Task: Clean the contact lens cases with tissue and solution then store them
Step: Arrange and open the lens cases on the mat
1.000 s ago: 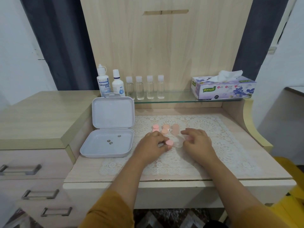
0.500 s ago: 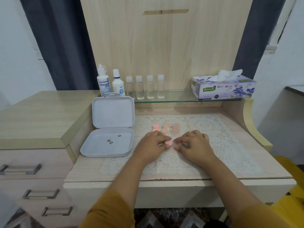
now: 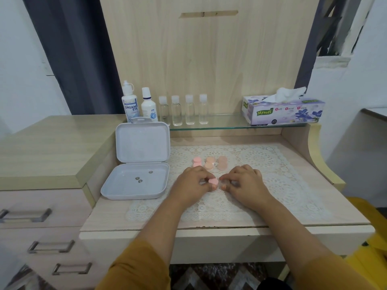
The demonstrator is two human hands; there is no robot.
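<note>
A pink lens case (image 3: 213, 182) sits low over the lace mat (image 3: 272, 164) between my hands. My left hand (image 3: 191, 184) grips its left part with curled fingers. My right hand (image 3: 246, 183) pinches at its right end with thumb and fingertips, and that end is hidden under them. Three more cases lie in a row just behind: a pink case (image 3: 197, 161), an orange case (image 3: 209, 163) and a peach case (image 3: 222, 163). The white storage box (image 3: 117, 185) lies open at the left. A tissue box (image 3: 282, 110) and two solution bottles (image 3: 130, 104) stand on the glass shelf.
Several small clear bottles (image 3: 183, 110) stand beside the solution bottles. Three small round metal pieces (image 3: 139, 179) lie inside the storage box, whose lid (image 3: 142, 142) stands upright. A raised cabinet top (image 3: 41, 147) with drawers is at the left. A curved side panel (image 3: 314, 155) bounds the right.
My right hand has slid left across the mat and closed its fingertips on the pink case that my left hand holds. The hands now meet at the case.
</note>
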